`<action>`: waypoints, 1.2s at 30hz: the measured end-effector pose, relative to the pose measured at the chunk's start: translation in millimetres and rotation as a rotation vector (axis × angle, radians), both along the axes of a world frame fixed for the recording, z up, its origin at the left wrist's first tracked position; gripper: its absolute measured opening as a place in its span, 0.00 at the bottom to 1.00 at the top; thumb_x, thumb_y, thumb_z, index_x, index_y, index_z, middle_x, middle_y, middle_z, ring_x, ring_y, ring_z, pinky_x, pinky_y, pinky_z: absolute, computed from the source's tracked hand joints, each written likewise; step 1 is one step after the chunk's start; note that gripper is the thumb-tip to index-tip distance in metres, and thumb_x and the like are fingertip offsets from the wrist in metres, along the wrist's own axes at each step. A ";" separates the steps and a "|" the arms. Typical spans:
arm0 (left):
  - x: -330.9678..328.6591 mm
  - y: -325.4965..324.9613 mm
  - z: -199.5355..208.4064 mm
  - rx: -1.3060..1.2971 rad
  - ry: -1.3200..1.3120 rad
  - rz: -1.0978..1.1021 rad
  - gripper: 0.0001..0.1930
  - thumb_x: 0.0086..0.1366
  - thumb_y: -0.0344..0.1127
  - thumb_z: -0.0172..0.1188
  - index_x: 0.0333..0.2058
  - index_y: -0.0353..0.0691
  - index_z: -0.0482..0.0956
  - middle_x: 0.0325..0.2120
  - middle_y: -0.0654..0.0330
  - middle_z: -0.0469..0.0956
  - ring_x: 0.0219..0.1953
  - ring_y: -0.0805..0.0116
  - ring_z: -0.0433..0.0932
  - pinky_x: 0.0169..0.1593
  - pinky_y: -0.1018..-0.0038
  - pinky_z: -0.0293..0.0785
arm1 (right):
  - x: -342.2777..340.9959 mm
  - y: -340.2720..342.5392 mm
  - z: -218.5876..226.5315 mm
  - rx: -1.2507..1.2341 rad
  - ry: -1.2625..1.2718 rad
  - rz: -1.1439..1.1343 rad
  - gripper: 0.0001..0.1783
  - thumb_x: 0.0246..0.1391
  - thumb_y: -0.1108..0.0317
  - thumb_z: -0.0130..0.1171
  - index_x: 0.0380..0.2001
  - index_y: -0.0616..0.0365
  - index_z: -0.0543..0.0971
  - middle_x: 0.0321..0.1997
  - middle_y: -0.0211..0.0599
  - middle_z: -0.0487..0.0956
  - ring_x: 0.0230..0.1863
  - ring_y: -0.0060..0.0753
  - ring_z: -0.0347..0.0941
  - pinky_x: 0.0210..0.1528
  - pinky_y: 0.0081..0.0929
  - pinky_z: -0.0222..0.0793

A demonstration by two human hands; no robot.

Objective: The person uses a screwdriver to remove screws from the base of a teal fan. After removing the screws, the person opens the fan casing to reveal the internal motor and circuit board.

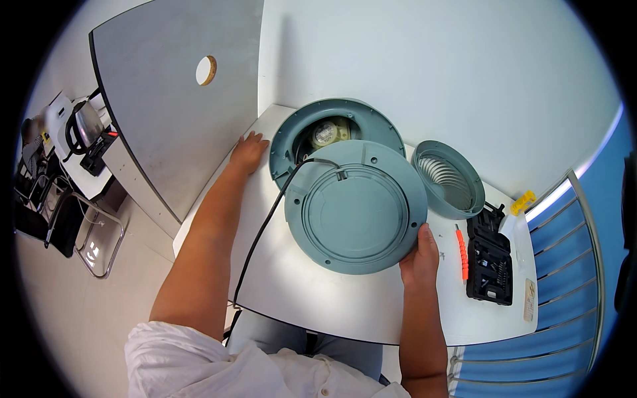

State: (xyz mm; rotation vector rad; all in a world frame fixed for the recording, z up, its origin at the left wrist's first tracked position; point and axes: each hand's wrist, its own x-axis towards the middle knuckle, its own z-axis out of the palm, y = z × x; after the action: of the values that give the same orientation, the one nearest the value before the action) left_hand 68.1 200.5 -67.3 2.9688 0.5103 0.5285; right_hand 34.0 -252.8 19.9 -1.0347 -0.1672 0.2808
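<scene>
My right hand (421, 257) grips the lower right rim of a round grey-green base cover (355, 215), held tilted above the table. A black power cord (257, 244) runs from the cover's upper left down toward the table's front edge. Behind it, partly covered, lies a round grey-green housing (286, 147) with a motor (325, 134) showing inside. My left hand (249, 151) rests with fingers apart at the table's far left, just beside the housing, holding nothing.
A grey-green ring with a spiral grille (474, 204) stands to the right on the white table (285, 285). Near it are an orange flexible shaft (462, 253), a black tool case (490, 265) and a yellow tool (523, 202). A grey partition (166, 126) borders the left side.
</scene>
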 end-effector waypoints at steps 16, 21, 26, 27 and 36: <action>-247.7 -206.8 102.9 -0.631 -0.765 -0.562 0.25 0.60 0.43 0.56 0.53 0.34 0.68 0.54 0.48 0.66 0.58 0.53 0.63 0.61 0.61 0.57 | -25.2 8.0 -3.8 -0.037 -0.259 -0.051 0.13 0.63 0.60 0.44 0.39 0.59 0.67 0.38 0.28 0.69 0.39 0.18 0.62 0.46 0.20 0.60; -229.7 -284.8 80.7 -0.385 -0.531 -0.616 0.45 0.47 0.38 0.68 0.61 0.37 0.53 0.62 0.40 0.47 0.64 0.41 0.49 0.63 0.54 0.51 | -52.0 28.6 14.5 -0.194 -0.444 -0.111 0.11 0.59 0.63 0.50 0.35 0.61 0.69 0.31 0.26 0.68 0.33 0.16 0.59 0.39 0.18 0.60; -202.2 -306.2 66.4 -0.403 -0.679 -0.386 0.58 0.42 0.34 0.71 0.64 0.39 0.36 0.63 0.36 0.35 0.65 0.36 0.42 0.63 0.53 0.50 | -87.9 60.2 46.7 -0.454 -0.754 -0.134 0.10 0.52 0.68 0.55 0.36 0.62 0.71 0.32 0.38 0.72 0.34 0.32 0.69 0.38 0.28 0.65; -199.4 -306.8 66.6 -0.402 -0.724 -0.359 0.58 0.42 0.34 0.71 0.64 0.38 0.35 0.63 0.35 0.35 0.65 0.36 0.41 0.63 0.53 0.50 | -91.1 70.1 44.3 -0.461 -0.788 -0.100 0.11 0.50 0.69 0.55 0.36 0.62 0.71 0.34 0.43 0.72 0.37 0.42 0.69 0.40 0.33 0.65; -173.2 -283.8 36.1 -0.666 -0.917 -0.200 0.51 0.50 0.36 0.64 0.64 0.34 0.34 0.62 0.39 0.41 0.65 0.43 0.45 0.63 0.58 0.48 | -130.3 116.4 37.8 -0.367 -1.068 -0.010 0.21 0.50 0.69 0.55 0.48 0.64 0.68 0.48 0.46 0.70 0.50 0.46 0.66 0.54 0.35 0.61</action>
State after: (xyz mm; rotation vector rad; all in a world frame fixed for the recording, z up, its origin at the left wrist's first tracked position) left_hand -105.1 -83.3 -31.2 1.8507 0.2107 1.2708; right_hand -96.4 -136.4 57.7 -1.4678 -1.1018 -0.2936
